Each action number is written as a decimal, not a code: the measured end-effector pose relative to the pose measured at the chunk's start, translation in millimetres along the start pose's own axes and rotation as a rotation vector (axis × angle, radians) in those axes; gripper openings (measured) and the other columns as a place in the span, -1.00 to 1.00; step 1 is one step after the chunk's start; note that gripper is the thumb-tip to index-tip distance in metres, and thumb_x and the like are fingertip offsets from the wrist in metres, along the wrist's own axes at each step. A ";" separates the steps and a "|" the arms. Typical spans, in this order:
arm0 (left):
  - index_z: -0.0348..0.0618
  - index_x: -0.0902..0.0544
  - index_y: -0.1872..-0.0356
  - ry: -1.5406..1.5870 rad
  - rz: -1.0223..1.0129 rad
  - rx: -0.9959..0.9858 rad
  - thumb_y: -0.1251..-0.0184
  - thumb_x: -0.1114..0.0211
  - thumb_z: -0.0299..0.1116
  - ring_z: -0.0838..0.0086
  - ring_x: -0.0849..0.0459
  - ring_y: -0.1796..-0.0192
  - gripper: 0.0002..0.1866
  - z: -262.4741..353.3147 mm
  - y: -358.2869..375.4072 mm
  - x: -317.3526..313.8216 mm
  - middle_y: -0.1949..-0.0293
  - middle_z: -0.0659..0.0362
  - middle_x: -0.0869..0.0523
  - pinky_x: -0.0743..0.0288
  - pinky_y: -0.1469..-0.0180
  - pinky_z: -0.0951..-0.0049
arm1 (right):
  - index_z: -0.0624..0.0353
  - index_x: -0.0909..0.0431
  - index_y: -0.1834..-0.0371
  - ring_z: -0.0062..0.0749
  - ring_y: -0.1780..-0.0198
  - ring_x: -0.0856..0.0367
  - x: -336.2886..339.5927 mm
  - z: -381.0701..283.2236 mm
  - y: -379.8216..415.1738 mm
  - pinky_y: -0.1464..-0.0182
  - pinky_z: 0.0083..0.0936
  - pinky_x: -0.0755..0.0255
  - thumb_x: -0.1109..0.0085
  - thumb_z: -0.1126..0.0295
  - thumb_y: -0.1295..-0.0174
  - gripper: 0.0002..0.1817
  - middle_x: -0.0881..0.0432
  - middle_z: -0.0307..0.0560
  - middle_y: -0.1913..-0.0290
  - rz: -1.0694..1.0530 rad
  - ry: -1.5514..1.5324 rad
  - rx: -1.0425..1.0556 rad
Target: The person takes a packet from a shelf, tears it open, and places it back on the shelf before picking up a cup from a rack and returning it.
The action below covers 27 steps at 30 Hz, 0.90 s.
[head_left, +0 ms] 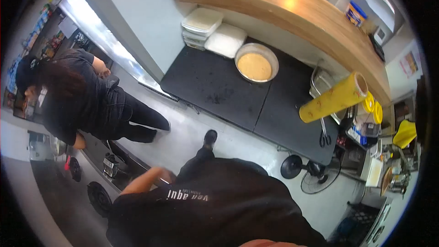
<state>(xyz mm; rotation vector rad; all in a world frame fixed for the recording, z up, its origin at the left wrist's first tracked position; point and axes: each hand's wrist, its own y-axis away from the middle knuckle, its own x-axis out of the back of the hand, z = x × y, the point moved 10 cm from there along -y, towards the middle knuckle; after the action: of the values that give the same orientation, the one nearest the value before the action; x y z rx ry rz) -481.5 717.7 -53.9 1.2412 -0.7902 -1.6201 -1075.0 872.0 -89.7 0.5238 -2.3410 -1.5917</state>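
My left hand (162,175) is close to the front of my black shirt (215,201), beside the stove counter. Its fingers are blurred, and a thin pale shape shows beside them that I cannot make out. My right hand does not show; a patch of skin at the bottom edge is too cut off to name. A round metal pan (249,80) with a pale yellow filling stands on the black table (215,96) in front of me, beyond my reach. Beside it lie stacked white lidded containers (203,22) and another white container (226,40).
A co-worker (77,91) in black stands left at the counter with burners (99,199). On the table's right are a yellow roll of wrap (334,98) and black-handled scissors (324,139). A fan (321,176) stands below. A wooden ledge (274,2) runs behind.
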 end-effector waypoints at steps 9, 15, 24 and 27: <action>-0.04 -0.60 -0.17 0.444 0.352 0.012 -0.15 -0.34 -0.16 0.21 -0.63 -0.05 -0.48 -45.1 46.1 11.0 -0.08 0.10 -0.68 -0.51 -0.06 0.10 | 0.13 -0.46 -0.27 -0.20 0.05 -0.68 -22.4 28.2 43.0 0.01 -0.27 -0.54 -0.17 0.29 -0.27 -0.52 -0.67 0.04 0.01 0.170 -0.152 -0.147; -0.10 -0.60 -0.16 0.324 0.674 -0.050 -0.16 -0.30 -0.17 0.21 -0.65 -0.03 -0.49 -37.1 94.0 164.2 -0.04 0.07 -0.70 -0.51 -0.03 0.09 | 0.15 -0.47 -0.26 -0.21 0.01 -0.66 -138.1 42.3 57.8 -0.04 -0.31 -0.51 -0.18 0.25 -0.27 -0.51 -0.67 0.04 -0.01 0.174 -0.359 -0.236; -0.17 -0.59 -0.14 -0.167 -0.105 0.088 -0.19 -0.24 -0.17 0.21 -0.67 0.01 -0.50 -59.9 -4.7 174.8 0.01 0.03 -0.72 -0.50 0.01 0.06 | 0.17 -0.49 -0.23 -0.23 -0.05 -0.62 -20.0 -51.6 43.2 -0.11 -0.36 -0.47 -0.19 0.20 -0.28 -0.51 -0.66 0.04 -0.03 0.149 -0.042 -0.169; -0.14 -0.64 -0.04 -0.444 1.174 -0.019 -0.22 -0.12 -0.44 0.09 -0.56 -0.19 -0.64 63.4 95.8 267.9 -0.21 -0.04 -0.55 -0.52 -0.08 0.12 | 0.18 -0.49 -0.23 -0.23 -0.07 -0.61 44.3 -100.1 22.4 -0.14 -0.38 -0.45 -0.19 0.18 -0.28 -0.50 -0.66 0.04 -0.04 0.084 0.201 -0.110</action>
<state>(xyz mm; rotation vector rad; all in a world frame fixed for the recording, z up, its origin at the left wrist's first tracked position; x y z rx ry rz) -534.5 431.1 -49.8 0.2050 -1.4110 -0.8743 -1077.3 776.5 -31.7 0.5276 -2.0879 -1.5432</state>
